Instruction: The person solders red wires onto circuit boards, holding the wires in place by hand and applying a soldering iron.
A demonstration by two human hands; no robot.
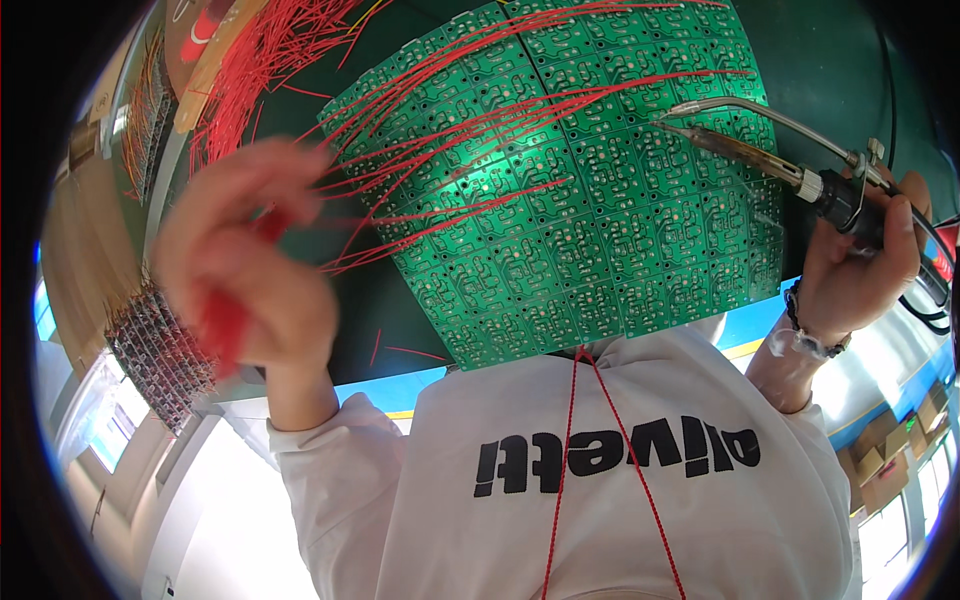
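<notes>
1. In the head view, your left hand (265, 290) is blurred and closed on a red bundle (224, 325), just off the left edge of the green circuit-board panel (640, 240).
2. That panel lies on the dark green counter (350, 345), between your 2 hands and in front of your white top (450, 430).
3. Red wires (590, 95) stretch across the panel's upper and left parts, their left ends near your left hand's fingers; blur hides whether those fingers touch them.
4. Your right hand (865, 250) is clamped on the black handle of a soldering iron (745, 152), beyond the panel's right edge.
5. The iron points left over the panel's upper right part, a curved metal tube (790, 122) beside it; you cannot tell here whether its tip touches the panel.
6. Your right wrist wears a dark bracelet (792, 310).
7. Beyond your left hand lies a heap of loose red wires (245, 100); a stack of small boards (160, 350) sits to that hand's left.
</notes>
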